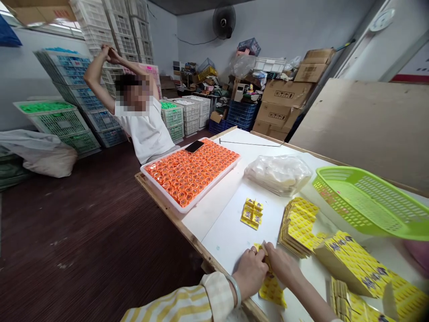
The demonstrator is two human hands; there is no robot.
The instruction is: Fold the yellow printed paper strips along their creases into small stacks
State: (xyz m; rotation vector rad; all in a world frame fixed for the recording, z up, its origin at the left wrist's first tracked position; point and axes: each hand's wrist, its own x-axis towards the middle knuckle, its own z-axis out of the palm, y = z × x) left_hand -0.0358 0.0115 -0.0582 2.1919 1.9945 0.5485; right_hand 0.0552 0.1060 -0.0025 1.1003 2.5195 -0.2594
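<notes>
At the near edge of the white counter [231, 237], the person's left hand [250, 273] and right hand [283, 266] are meeting over a flat yellow printed carton [272, 290]. The fingers of both hands are curling closed and pinching the carton's upper edge, while its lower part is lying on the counter beneath the wrists. A pale bangle [235, 290] is sitting on the left wrist, just above a yellow-striped sleeve [187, 306].

Just to the right, a fanned stack of yellow carton blanks [298, 226] is lying near the hands, with more such stacks [362, 268] further right. A small folded yellow carton piece [252, 213] is resting apart, further in. Beyond it a clear plastic bag [279, 173] is lying beside a green plastic basket [372, 203]. On the far left of the counter, a white tray of orange caps [189, 172] is carrying a dark phone [194, 146]. Behind it a co-worker in a white shirt [145, 129] is sitting with arms raised overhead.
</notes>
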